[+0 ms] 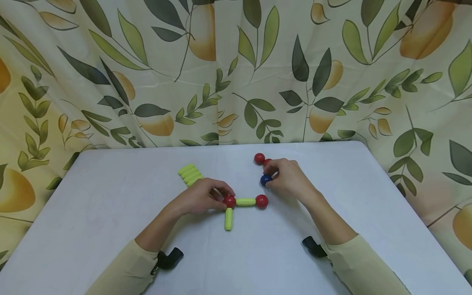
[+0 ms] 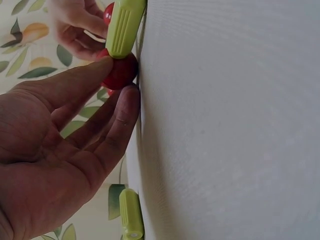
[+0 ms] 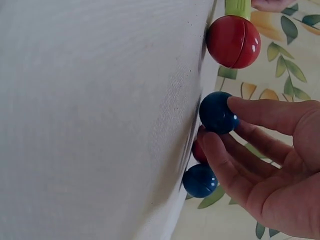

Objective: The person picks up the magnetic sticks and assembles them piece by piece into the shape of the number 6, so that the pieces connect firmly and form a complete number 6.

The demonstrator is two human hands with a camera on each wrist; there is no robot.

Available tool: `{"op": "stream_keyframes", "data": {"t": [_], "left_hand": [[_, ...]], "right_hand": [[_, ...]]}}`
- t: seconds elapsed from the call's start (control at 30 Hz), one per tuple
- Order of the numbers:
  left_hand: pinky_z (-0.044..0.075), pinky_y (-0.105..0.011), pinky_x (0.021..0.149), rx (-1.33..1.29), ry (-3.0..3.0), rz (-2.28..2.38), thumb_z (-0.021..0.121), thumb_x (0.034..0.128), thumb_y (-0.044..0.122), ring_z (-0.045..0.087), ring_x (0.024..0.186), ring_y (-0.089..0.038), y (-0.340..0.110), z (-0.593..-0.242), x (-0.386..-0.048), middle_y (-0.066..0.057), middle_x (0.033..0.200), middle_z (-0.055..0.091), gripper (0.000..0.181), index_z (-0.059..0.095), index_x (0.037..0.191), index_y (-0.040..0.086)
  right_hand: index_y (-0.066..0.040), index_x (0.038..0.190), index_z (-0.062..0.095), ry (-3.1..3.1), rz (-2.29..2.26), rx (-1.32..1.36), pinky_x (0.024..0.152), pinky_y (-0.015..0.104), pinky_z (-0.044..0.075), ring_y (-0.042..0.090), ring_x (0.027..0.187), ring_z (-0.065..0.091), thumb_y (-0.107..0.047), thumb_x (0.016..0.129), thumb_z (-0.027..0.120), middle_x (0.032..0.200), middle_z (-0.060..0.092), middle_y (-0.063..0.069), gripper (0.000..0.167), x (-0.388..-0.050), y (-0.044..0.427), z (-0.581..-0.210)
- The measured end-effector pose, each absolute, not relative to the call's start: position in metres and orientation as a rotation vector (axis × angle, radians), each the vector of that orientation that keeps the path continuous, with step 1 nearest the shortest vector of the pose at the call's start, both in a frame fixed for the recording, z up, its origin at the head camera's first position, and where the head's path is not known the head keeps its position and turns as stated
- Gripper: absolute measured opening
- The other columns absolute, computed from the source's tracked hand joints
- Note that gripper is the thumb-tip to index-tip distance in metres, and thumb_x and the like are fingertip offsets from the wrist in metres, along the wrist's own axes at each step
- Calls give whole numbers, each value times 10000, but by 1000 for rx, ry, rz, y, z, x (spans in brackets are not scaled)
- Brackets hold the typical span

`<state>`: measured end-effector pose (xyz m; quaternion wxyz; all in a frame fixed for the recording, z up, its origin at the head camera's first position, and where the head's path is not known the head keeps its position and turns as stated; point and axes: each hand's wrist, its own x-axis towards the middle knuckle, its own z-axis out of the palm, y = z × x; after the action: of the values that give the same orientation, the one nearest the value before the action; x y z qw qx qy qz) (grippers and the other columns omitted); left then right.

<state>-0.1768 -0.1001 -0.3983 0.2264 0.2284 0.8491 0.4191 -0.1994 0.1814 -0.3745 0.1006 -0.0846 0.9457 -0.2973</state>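
My left hand (image 1: 203,196) pinches a red ball (image 2: 121,72) between thumb and fingers. From that ball one lime-green stick (image 1: 228,219) points toward the front, and another green stick (image 1: 245,202) runs right to a second red ball (image 1: 262,201). Behind this piece, my right hand (image 1: 289,178) holds a blue ball (image 3: 219,112) by its thumb and fingertips, close to the tabletop. In the right wrist view another blue ball (image 3: 200,181) and part of a red ball (image 3: 199,151) show beyond the fingers.
Several lime-green sticks (image 1: 190,174) lie side by side behind my left hand, which partly covers them. Two red balls sit beyond my right hand, one (image 1: 259,158) in full view. A white table (image 1: 110,184) bears everything, with a leaf-patterned curtain (image 1: 258,102) at its far edge.
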Motion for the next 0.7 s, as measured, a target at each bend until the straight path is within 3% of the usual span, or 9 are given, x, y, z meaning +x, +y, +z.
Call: {"op": "stream_keyframes", "data": {"t": [0.2, 0.7], "left_hand": [[586, -284, 854, 610, 2343, 1153, 832, 886, 106, 670, 965, -151, -100, -399, -178, 18, 1114, 723, 287, 769, 1157, 181], [584, -286, 851, 592, 2353, 1148, 830, 888, 110, 671, 968, -153, -99, -398, -176, 24, 1117, 732, 289, 775, 1162, 184]], "right_hand": [[-69, 1100, 732, 2784, -902, -265, 872, 398, 599, 267, 936, 674, -68, 863, 817, 1078, 734, 130, 251, -193, 184, -370], [-100, 1102, 726, 2759, -966, -247, 813, 375, 595, 265, 987, 694, -123, 873, 815, 1067, 733, 108, 247, -174, 192, -359]]}}
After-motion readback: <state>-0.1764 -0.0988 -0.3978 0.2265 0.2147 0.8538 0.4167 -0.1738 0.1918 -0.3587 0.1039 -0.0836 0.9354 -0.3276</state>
